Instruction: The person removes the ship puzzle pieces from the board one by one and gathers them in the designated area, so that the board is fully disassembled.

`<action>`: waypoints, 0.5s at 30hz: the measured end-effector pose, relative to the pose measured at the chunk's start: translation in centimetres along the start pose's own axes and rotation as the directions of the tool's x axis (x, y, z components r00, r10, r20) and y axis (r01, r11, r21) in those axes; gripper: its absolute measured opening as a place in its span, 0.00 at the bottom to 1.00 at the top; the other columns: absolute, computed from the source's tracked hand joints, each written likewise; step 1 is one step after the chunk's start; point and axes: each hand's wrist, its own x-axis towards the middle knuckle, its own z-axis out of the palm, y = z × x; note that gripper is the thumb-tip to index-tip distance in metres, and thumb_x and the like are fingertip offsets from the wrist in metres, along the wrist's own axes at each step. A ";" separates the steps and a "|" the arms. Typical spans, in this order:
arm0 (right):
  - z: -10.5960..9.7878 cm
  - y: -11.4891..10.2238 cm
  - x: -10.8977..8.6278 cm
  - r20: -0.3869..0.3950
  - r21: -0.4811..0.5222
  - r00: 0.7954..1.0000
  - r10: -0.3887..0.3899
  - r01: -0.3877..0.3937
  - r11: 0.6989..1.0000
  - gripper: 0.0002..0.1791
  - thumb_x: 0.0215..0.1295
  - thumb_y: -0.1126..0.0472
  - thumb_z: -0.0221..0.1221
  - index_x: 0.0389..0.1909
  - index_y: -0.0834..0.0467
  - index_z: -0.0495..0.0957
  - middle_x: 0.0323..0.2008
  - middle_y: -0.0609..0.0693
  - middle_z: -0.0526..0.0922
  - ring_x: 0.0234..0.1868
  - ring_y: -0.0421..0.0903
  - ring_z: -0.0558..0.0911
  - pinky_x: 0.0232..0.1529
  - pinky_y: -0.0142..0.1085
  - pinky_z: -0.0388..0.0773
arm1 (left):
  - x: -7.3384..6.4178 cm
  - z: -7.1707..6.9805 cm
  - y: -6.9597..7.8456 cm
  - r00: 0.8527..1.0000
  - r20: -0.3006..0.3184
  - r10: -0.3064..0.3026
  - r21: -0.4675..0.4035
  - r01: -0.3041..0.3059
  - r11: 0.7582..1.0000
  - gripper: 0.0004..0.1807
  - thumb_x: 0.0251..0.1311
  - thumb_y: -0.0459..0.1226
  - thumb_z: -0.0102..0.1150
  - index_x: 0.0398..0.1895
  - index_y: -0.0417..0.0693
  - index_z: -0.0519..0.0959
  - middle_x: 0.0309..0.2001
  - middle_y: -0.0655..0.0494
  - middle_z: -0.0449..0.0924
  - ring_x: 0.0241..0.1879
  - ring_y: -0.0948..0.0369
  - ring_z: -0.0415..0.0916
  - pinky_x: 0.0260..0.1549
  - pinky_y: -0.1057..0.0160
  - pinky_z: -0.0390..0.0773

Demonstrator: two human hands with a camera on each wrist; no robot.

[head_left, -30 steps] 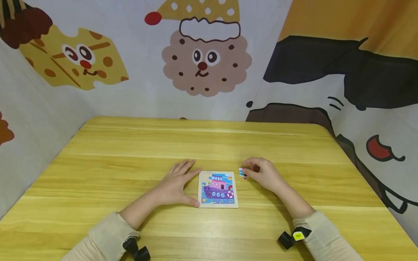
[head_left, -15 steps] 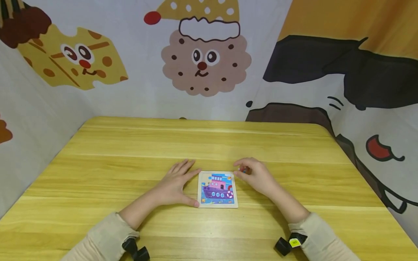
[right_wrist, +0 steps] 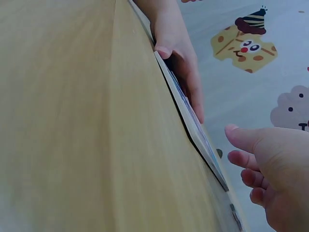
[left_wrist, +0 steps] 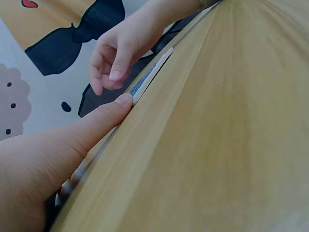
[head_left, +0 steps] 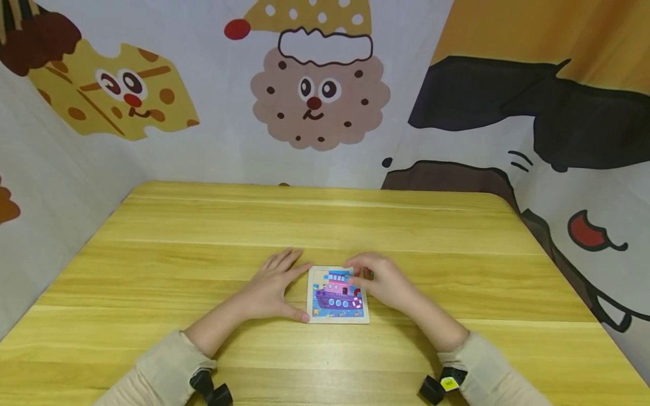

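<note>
A square wooden jigsaw puzzle (head_left: 337, 301) with a purple and pink ship picture lies flat on the table. Bare wood shows at the upper left of its picture. My left hand (head_left: 271, 286) is spread along its left side, thumb at the near corner and index finger at the far one. Over the upper right of the puzzle is my right hand (head_left: 383, 279), fingers loosely bent and covering that corner. In the right wrist view, the right thumb (right_wrist: 241, 137) stands apart from the fingers with nothing visible between them. A small puzzle piece (right_wrist: 236, 217) lies on the table just beyond the puzzle.
The wooden table (head_left: 325, 225) extends around the puzzle on all sides. Behind it hangs a light cloth (head_left: 213, 163) printed with cartoon food faces. Each sleeve carries a black wrist camera, the left one (head_left: 210, 389) and the right one (head_left: 442, 386).
My right hand has moved left, from the loose piece beside the puzzle to over the puzzle's upper right corner. The left hand and the puzzle have stayed in place.
</note>
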 end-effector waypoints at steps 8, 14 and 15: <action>0.8 -0.3 0.8 0.075 -0.024 0.997 0.003 -0.001 1.000 0.16 0.58 0.62 0.68 0.48 0.57 0.81 0.29 0.40 0.76 0.27 0.39 0.72 0.28 0.32 0.74 | 0.0 0.0 -0.1 1.000 0.003 -0.002 -0.002 0.002 1.000 0.63 0.36 0.76 0.57 0.73 0.50 0.59 0.75 0.45 0.42 0.73 0.46 0.35 0.67 0.44 0.36; 1.0 -0.1 1.0 0.105 -0.070 0.994 -0.008 0.015 0.997 0.17 0.56 0.60 0.69 0.48 0.56 0.81 0.28 0.39 0.75 0.27 0.38 0.71 0.28 0.32 0.74 | 0.1 0.0 -0.1 1.000 0.002 -0.002 -0.002 0.002 1.000 0.62 0.36 0.76 0.57 0.73 0.50 0.59 0.75 0.45 0.42 0.73 0.46 0.35 0.67 0.44 0.35; 1.0 -0.1 1.1 0.109 -0.079 0.994 -0.012 0.021 0.997 0.17 0.56 0.60 0.69 0.48 0.55 0.81 0.28 0.39 0.74 0.27 0.37 0.71 0.29 0.32 0.74 | 0.1 0.0 -0.1 1.000 0.003 -0.002 -0.004 0.002 1.000 0.62 0.36 0.76 0.57 0.73 0.50 0.59 0.75 0.45 0.42 0.73 0.46 0.34 0.67 0.44 0.35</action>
